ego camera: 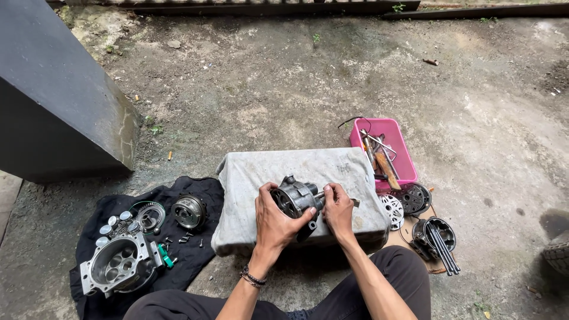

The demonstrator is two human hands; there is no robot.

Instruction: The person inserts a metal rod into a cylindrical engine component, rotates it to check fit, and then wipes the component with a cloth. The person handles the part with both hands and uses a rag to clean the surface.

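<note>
Left hand [274,220] clasps grey metal housing [294,198] from its near side | right hand [338,208] pinches a small part at housing's right end | housing held just above cloth-covered block [249,178] | pink tray [398,155] with tools beside block | black cloth [195,252] bears cylinder block [118,264].

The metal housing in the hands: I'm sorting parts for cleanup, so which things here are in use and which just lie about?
In use: metal housing, left hand, right hand, grey cloth-covered block.

Lying about: pink tray of tools, big cylinder housing, round part on black cloth, discs, long bolts.
</note>
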